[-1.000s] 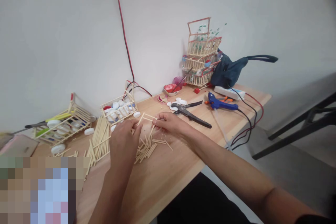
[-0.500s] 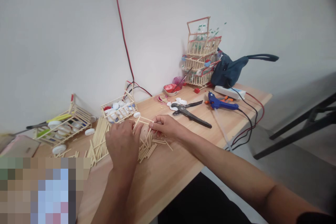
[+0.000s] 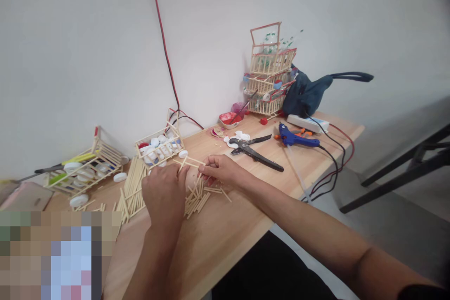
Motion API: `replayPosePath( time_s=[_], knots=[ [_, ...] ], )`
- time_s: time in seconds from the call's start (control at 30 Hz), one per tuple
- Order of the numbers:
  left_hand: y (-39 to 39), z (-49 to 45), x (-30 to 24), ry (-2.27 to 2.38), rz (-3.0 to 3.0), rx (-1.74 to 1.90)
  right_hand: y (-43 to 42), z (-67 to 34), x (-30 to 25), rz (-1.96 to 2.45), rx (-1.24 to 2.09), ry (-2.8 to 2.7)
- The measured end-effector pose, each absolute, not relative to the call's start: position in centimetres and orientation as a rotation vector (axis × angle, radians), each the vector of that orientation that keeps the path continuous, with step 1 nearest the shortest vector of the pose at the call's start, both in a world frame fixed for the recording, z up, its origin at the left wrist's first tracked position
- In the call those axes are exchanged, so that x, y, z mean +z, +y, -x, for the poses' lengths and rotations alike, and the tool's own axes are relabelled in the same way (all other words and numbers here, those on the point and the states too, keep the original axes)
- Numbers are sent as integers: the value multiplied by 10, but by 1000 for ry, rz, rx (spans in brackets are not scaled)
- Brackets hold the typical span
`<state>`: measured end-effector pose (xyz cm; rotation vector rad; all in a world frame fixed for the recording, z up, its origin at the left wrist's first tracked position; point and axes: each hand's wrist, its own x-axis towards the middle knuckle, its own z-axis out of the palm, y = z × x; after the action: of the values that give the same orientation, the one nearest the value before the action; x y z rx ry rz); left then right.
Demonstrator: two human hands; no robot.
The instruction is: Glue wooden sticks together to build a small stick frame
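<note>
Both hands hold a small frame of thin wooden sticks just above a wooden table. My left hand pinches its left end, seen from the back. My right hand pinches the right end with curled fingers. Under the frame lies a loose pile of short sticks. A bundle of longer sticks lies to the left of my left hand.
A stick basket of white caps and another basket stand at the back left. Black shears, a blue glue gun, a power strip, stacked stick baskets and a dark bag are at the right.
The stick frame has come down a little and tilted flatter between my hands. Both hands shifted slightly toward me.
</note>
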<state>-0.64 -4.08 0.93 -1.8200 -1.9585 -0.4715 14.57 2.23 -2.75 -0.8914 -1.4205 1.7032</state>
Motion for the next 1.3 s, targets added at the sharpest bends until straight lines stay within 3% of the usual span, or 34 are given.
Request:
replayPosePath(
  time_s=[0.3,0.57,0.9,1.13,1.3],
  knots=[
    [-39,10,5,-1982,1840,-973,22,-147,-25,924,1653,-1443],
    [-47,-4,21,-1706,1823,-1471,27,-149,-26,908,1484,-1421],
    [-45,3,19,-1863,1781,-1568,26,-150,-22,874,1414,-1418],
    [-45,0,18,-1600,1816,-1336,26,-150,-19,880,1392,-1424],
    [-40,9,16,-1673,1816,-1277,26,-150,-21,917,1384,-1461]
  ],
)
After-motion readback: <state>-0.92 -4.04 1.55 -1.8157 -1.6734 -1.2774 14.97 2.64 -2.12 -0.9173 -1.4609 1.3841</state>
